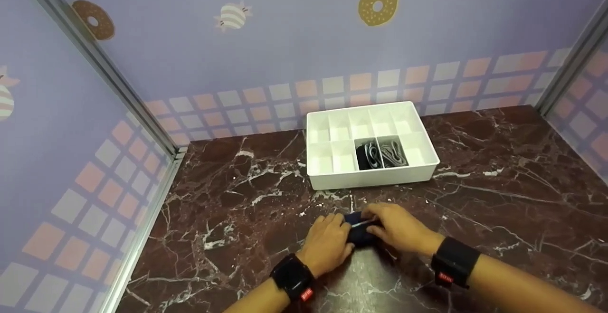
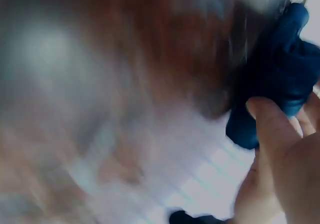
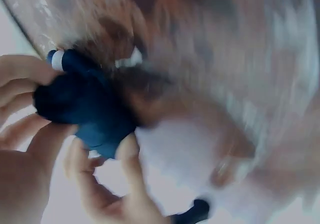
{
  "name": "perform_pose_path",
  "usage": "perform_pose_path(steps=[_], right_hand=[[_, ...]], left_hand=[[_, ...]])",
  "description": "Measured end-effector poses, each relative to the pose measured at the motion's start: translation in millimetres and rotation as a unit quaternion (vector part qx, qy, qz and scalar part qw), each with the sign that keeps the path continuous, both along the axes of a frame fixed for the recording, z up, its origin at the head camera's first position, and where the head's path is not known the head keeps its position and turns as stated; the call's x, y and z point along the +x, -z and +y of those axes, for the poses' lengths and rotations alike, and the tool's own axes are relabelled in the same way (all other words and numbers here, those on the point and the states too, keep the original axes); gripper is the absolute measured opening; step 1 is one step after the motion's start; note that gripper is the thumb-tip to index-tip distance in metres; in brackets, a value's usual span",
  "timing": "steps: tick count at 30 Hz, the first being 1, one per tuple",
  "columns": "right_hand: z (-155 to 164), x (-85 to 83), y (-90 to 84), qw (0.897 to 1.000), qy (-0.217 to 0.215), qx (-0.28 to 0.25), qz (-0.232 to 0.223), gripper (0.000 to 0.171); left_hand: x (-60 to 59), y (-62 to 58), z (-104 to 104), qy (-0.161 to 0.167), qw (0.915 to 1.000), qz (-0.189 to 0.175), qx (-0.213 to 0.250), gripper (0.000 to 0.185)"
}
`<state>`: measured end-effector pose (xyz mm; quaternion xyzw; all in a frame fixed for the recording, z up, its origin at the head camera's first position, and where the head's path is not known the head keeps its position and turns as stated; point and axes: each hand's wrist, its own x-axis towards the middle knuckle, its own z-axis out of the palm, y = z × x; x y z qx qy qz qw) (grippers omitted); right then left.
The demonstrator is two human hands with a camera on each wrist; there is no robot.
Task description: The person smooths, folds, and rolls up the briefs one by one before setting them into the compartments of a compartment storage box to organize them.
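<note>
**Both hands on a dark blue bundle**

The left hand point(image 1: 327, 244) and right hand point(image 1: 399, 227) meet low on the dark red marble bench point(image 1: 498, 199), fingers curled round a small dark blue rolled cloth bundle point(image 1: 361, 230) gripped between them. Beyond it stands a white plastic divided organiser box point(image 1: 373, 177); two front compartments hold rolled grey-and-black fabric pieces point(image 1: 382, 154).

A white divided box point(image 1: 371, 173) holds what look like grey socks point(image 1: 381, 153).
</note>
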<state>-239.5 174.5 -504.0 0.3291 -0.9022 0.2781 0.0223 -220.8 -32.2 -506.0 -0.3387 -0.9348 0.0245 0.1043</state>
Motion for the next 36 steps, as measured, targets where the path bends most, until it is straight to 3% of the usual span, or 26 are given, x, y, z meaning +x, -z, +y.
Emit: perform_pose_path(steps=[5,9,12,16,19,22,24,26,28,30,33,36], right_hand=[[-5,10.1,7.4,0.989,-0.008,0.069,0.129,0.031],[-6,11.4,10.5,0.985,-0.033,0.106,0.13,0.037],[-5,9.0,6.3,0.989,-0.049,0.108,0.086,0.027],[-3,4.4,-5.3,0.993,-0.068,0.095,-0.035,0.011],[0,2.3,-12.5,0.984,-0.063,0.089,-0.144,0.006],[0,1.7,-16.1,0.97,-0.046,0.089,-0.221,0.007],[0,2.1,-17.0,0.96,-0.029,0.084,-0.264,0.007],[0,2.6,-17.8,0.957,-0.007,0.079,-0.278,0.009],[-1,3.7,-18.4,0.963,0.019,0.075,-0.258,0.015],[-3,6.3,-18.4,0.978,0.038,0.074,-0.192,0.023],[-9,13.5,-15.4,0.996,0.049,0.07,-0.037,0.025],[-15,23.9,-7.8,0.988,0.029,0.081,0.124,0.018]], left_hand=[[-5.7,-8.6,-5,-0.005,0.9926,-0.12,0.021,0.031],[-8.9,-16.2,-4,-0.02,0.9864,-0.162,0.02,0.027],[-6.4,-17.7,-1,-0.02,0.9907,-0.134,0.015,0.031],[0.8,-10.6,4,0.009,0.9977,-0.064,0.023,0.043],[3.9,-1.0,4,0.03,0.9988,-0.028,0.027,0.051],[4.0,5.3,5,0.037,0.9991,-0.006,0.02,0.05],[3.5,5.1,8,0.036,0.9993,-0.004,0.01,0.048],[2.2,1.1,13,0.032,0.9994,-0.003,-0.011,0.044],[0.5,-4.7,19,0.027,0.9988,-0.009,-0.039,0.039],[-2.5,-10.5,24,0.021,0.9975,-0.025,-0.063,0.033],[-9.9,-18.1,26,0.007,0.9953,-0.07,-0.067,0.024],[-20.9,-22.6,26,-0.016,0.9885,-0.147,-0.034,0.028]])
